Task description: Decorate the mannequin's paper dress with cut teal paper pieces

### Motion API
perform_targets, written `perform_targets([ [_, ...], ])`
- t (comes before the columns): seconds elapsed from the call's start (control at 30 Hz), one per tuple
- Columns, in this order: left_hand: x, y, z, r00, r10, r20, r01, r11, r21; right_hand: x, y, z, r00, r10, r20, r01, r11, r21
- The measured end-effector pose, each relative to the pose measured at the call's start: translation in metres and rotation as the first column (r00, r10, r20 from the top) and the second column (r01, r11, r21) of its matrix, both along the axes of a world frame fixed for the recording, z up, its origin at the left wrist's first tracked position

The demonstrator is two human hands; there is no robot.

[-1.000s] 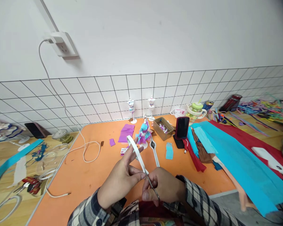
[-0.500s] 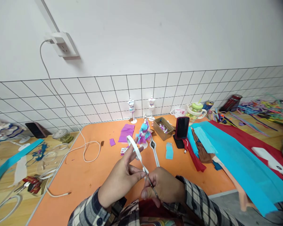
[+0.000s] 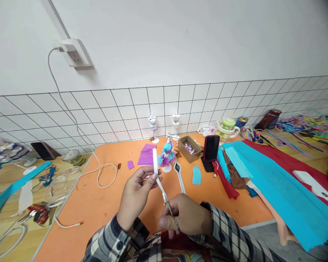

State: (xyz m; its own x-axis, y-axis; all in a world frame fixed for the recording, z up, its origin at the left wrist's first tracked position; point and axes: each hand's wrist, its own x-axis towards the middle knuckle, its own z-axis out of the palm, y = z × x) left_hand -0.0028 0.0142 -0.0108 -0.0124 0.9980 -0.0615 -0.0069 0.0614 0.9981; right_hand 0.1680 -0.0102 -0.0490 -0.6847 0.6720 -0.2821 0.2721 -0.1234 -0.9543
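My left hand [image 3: 136, 194] pinches a narrow white strip [image 3: 155, 165] that rises upright from my fingers, above the orange table [image 3: 104, 203]. My right hand [image 3: 187, 216] is closed on thin metal scissors [image 3: 170, 211] whose tip meets the strip's lower end. Beyond my hands stands a small doll form [image 3: 166, 154] dressed in teal and purple paper, beside a purple paper sheet [image 3: 146, 154] and a white scissor-like tool [image 3: 179, 176].
A red phone [image 3: 211, 147] leans near a small brown box [image 3: 189, 148]. Teal and red crepe sheets [image 3: 273, 182] cover the right side. A white cable [image 3: 98, 174] runs from the wall socket [image 3: 72, 54]. Two bare doll forms [image 3: 175, 123] stand by the tiled wall.
My left hand shifted from spread fingers to a pinch and moved up the strip, turning it upright. My right hand with the scissors dropped slightly toward me.
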Motion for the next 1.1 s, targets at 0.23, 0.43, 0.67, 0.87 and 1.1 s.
perform_targets([
  [0.23, 0.003, 0.001, -0.004, 0.98, 0.029, 0.196, -0.02, 0.999, -0.047, -0.006, 0.004, -0.005, 0.977, 0.093, -0.192, -0.111, 0.99, -0.083],
  [0.43, 0.001, 0.003, -0.006, 0.975, 0.025, 0.22, -0.021, 1.0, -0.024, -0.009, 0.003, -0.006, 0.986, 0.049, -0.161, -0.065, 0.993, -0.094],
  [0.67, 0.0, 0.004, -0.01, 0.976, 0.039, 0.215, -0.035, 0.999, -0.024, -0.015, 0.003, -0.017, 0.998, 0.003, -0.069, -0.01, 0.994, -0.105],
  [0.87, 0.004, 0.006, -0.015, 0.976, 0.084, 0.201, -0.087, 0.996, 0.006, -0.021, 0.004, -0.011, 0.977, -0.028, -0.212, -0.025, 0.97, -0.241],
  [1.1, -0.013, 0.015, 0.001, 0.921, 0.308, 0.241, -0.354, 0.917, 0.183, -0.011, 0.001, -0.018, 0.945, 0.162, -0.284, -0.267, 0.883, -0.386],
])
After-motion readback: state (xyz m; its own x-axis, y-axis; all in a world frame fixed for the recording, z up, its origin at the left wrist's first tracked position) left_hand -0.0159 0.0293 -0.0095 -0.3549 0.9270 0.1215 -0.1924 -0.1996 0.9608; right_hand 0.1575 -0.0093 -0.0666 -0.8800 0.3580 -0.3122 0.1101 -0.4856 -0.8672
